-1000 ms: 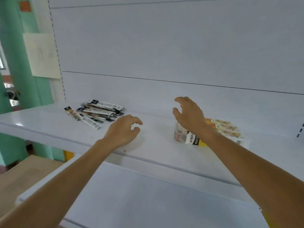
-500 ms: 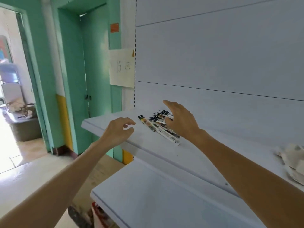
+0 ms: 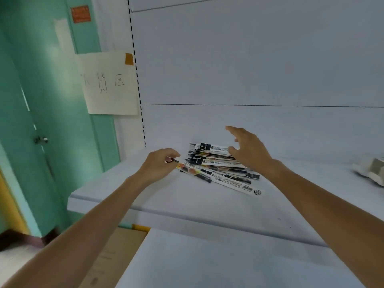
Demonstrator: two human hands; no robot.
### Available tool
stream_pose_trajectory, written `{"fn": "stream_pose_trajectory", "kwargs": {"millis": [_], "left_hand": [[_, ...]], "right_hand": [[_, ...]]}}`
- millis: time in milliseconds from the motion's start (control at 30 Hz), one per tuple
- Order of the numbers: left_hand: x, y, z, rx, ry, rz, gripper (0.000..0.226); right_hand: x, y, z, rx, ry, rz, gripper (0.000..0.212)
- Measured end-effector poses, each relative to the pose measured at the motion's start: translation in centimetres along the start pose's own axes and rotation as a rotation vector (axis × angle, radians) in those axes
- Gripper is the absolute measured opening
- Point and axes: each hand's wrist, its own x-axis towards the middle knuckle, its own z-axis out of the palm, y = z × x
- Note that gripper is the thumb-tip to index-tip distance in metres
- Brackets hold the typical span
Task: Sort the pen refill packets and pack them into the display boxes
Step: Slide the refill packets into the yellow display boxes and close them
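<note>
Pen refill packets (image 3: 216, 163) lie in a loose fanned pile on the upper shelf (image 3: 145, 196), near its left end. Long axes run roughly left-right, slanting from far-left to near-right. On the rear packets the black header ends point left. Left hand (image 3: 159, 166): grip narrow, pinching the left tip of the front packet (image 3: 234, 183), likely to peel it off the pile for sorting. Right hand (image 3: 248, 151): grip wide, fingers spread over the pile's right side, probably to steady it. Contact unclear. Pale blurred box-like thing (image 3: 372, 171) sits far right, well apart.
</note>
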Motion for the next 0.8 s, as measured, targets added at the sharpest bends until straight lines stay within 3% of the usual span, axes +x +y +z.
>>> {"fn": "stream_pose_trajectory", "kwargs": {"millis": [167,300,367,533,600,667,700,800], "left_hand": [[2.3,-0.4,2.7,0.117,-0.185,0.058,0.031],[3.0,-1.1,3.9,0.232,-0.210,0.088,0.039],[3.2,-1.7,3.5,0.229,-0.192,0.081,0.047],[2.1,-2.1,2.0,0.217,-0.223,0.093,0.074],[1.6,-1.9,1.8,0.189,-0.188,0.147,0.051],[1.3,-1.7,1.9,0.166,-0.167,0.222,0.018],[0.9,-1.4,2.1,0.130,-0.186,0.255,0.013],[0.0,-0.2,3.0,-0.067,-0.342,0.266,0.035]], "right_hand": [[-1.8,2.3,-0.8,-0.013,-0.027,0.139,0.037],[-3.3,0.9,-0.6,0.061,-0.398,0.125,0.027],[-3.6,0.2,0.3,0.053,-0.500,0.117,0.027],[-3.1,0.6,1.0,0.056,-0.420,0.196,0.015],[-3.2,0.7,1.0,0.008,-0.325,0.157,0.017],[-3.3,0.4,0.9,0.093,-0.200,0.160,0.020],[-3.3,0.2,0.8,0.140,-0.148,0.161,0.017],[-3.1,-0.9,0.8,0.181,-0.111,0.112,0.010]]}}
